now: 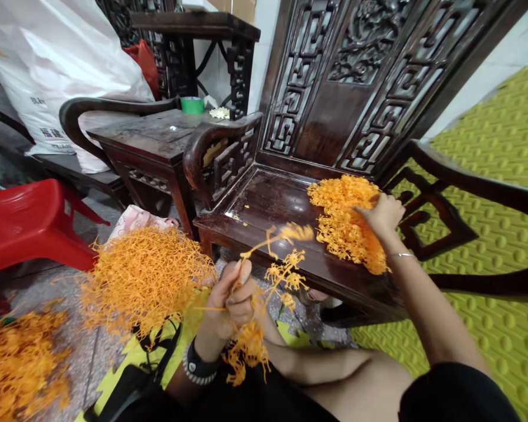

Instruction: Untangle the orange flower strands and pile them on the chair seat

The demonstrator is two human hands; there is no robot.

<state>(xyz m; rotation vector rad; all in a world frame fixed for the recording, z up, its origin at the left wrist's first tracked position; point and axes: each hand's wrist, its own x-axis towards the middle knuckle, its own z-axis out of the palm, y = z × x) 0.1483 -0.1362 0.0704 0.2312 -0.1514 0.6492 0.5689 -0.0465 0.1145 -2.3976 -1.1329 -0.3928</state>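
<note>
My left hand [235, 299] is closed around thin orange plastic flower stems, low in front of my lap. Small orange blossoms on branching sprigs [286, 269] stick out above and right of the fist; more blossoms [249, 346] hang below it. One blossom at the top is blurred. Over on the wooden chair seat, my right hand [386, 215] lies against the right side of a heap of orange plastic flowers [345, 217]. Its thumb is stretched out apart over the heap, while the other fingers are partly hidden.
A large pile of orange stems [145, 281] stands left of my knees, with another orange heap [22, 363] at the lower left. Around them are a red stool [30, 228], a side table [145, 138] with green tape [192, 105], white sacks [70, 58] and yellow mats [506, 246].
</note>
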